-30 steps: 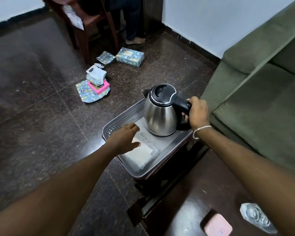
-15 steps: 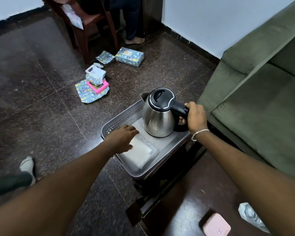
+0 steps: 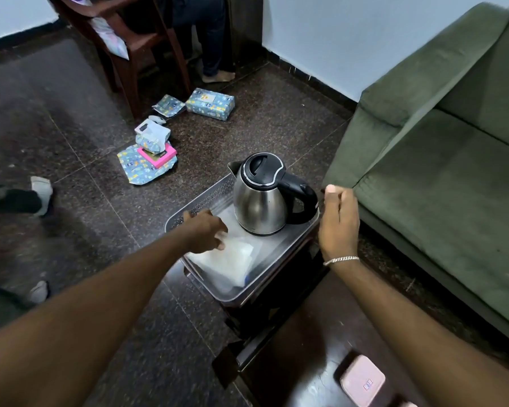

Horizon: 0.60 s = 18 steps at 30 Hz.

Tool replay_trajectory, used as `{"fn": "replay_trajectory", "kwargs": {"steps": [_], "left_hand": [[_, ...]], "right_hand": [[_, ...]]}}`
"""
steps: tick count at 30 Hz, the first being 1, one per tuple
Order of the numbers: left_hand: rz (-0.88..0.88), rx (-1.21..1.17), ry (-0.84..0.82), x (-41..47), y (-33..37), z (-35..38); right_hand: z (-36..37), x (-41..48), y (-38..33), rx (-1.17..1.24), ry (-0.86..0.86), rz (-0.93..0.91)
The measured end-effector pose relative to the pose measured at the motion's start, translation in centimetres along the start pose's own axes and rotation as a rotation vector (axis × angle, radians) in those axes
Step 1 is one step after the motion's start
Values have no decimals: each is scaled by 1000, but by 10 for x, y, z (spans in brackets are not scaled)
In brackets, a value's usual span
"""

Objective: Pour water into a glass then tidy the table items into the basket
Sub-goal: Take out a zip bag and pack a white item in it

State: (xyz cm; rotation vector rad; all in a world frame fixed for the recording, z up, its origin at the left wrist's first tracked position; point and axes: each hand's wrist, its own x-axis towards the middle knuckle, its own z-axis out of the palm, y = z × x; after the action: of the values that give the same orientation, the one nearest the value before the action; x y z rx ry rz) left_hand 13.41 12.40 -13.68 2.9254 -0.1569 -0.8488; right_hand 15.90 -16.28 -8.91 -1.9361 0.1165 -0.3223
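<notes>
A steel kettle (image 3: 259, 201) with a black lid and handle stands upright in the far part of a grey perforated basket (image 3: 200, 201), which sits on the end of a dark wooden table (image 3: 303, 348). My right hand (image 3: 340, 221) hovers just right of the kettle's handle, fingers loosely curled, holding nothing. My left hand (image 3: 207, 233) rests inside the basket, fingers down on a clear plastic packet (image 3: 232, 262) that lies in the near part. A small pink box (image 3: 362, 380) lies on the table near the bottom edge. No glass is in view.
A green sofa (image 3: 438, 171) runs along the right, close to the table. On the dark floor lie wrapped parcels (image 3: 210, 103) and a pink box on wrapping paper (image 3: 147, 164). A wooden chair (image 3: 130, 45) and a person's legs stand at the back; socked feet (image 3: 41, 192) are at left.
My right hand has let go of the kettle's handle and drawn back to the right. The kettle now stands in the basket. My left hand stayed on the packet.
</notes>
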Motion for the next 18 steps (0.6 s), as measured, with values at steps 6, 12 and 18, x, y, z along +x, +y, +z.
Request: {"fn": "replay_trajectory", "kwargs": {"steps": [6, 12, 18], "left_hand": [[178, -518, -63, -25, 17, -58], [218, -1282, -238, -44, 92, -49], [351, -1630, -428, -47, 211, -13]], "right_hand": [[-25, -45, -20, 275, -417, 366], [-73, -80, -28, 616, -385, 568], [-143, -95, -12, 608, -313, 579]]}}
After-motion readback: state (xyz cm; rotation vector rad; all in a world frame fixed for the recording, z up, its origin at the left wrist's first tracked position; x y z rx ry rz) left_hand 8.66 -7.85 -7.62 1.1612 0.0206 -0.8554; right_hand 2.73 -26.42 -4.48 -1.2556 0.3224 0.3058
